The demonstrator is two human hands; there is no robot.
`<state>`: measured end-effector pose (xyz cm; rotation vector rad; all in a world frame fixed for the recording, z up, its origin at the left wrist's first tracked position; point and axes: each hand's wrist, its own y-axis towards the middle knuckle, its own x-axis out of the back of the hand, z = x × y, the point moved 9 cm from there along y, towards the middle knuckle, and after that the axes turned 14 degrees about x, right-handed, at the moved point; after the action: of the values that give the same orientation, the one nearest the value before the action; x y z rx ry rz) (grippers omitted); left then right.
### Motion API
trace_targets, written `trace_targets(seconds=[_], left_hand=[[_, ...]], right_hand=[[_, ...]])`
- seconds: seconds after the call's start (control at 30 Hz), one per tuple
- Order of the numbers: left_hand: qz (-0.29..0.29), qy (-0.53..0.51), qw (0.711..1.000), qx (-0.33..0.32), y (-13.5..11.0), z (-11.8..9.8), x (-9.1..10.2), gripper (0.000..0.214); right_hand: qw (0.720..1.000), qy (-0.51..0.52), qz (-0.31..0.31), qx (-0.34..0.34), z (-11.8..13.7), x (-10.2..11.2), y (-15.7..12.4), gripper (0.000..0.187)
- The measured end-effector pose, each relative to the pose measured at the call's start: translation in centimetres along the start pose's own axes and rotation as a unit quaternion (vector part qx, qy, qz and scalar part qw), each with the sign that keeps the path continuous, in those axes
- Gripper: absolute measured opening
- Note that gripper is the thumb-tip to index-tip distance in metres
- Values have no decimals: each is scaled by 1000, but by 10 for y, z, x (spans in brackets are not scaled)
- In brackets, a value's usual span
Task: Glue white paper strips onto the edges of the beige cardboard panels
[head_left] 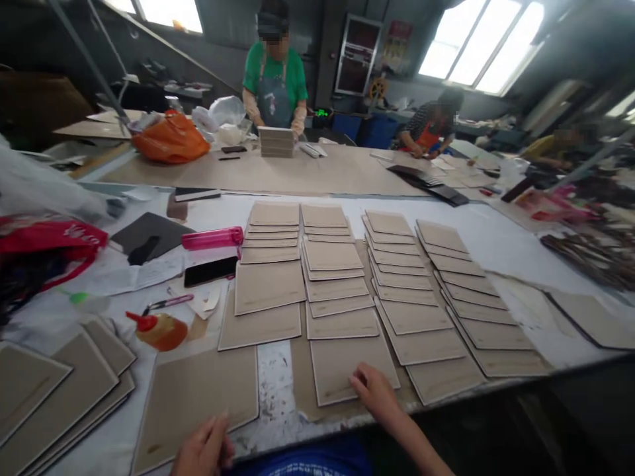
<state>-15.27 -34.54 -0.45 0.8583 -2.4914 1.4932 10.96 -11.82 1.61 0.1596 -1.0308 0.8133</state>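
At the near edge of the table, my left hand is over the lower edge of a beige panel with a pale border. Its fingers are curled together; whether they hold anything is hidden. My right hand is over the nearest panel of a middle column, thumb and fingers bent into a pinch. What lies between those fingertips is too small to make out. Similar panels, overlapping like shingles, run away from me in several columns, including the right column. Brownish smears mark many lower edges.
More panels lie fanned at left. Near them are a red-capped glue bottle, a phone and a pink case. A single panel lies at right. Across the table, a person in green handles a stack.
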Motion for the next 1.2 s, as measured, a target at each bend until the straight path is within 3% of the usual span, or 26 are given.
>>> trace_targets(seconds=[0.1,0.2,0.3,0.47,0.63,0.93,1.2], left_hand=[[56,-11,997,-55,11,-51,-50,55],[62,31,989,-129,18,-91,-92,44],[23,78,983,-162,32,-117,-115,36],[-25,127,978,-161,56,-145,-135,25],[-34,136,981,-135,65,-147,-145,21],[-36,89,992,-82,76,-138,-141,20],[2,74,995,-69,52,-126,-145,22]], right_hand=[[996,-29,-66,-58,-35,20,-13,20],[989,-44,-102,-96,-62,34,-14,24],[987,-48,-116,-103,-75,40,1,28],[984,-76,-104,-123,-82,45,30,30],[983,-43,-114,-135,-90,49,37,26],[974,36,-137,-174,-105,57,41,27],[979,9,-129,-155,-104,64,25,29]])
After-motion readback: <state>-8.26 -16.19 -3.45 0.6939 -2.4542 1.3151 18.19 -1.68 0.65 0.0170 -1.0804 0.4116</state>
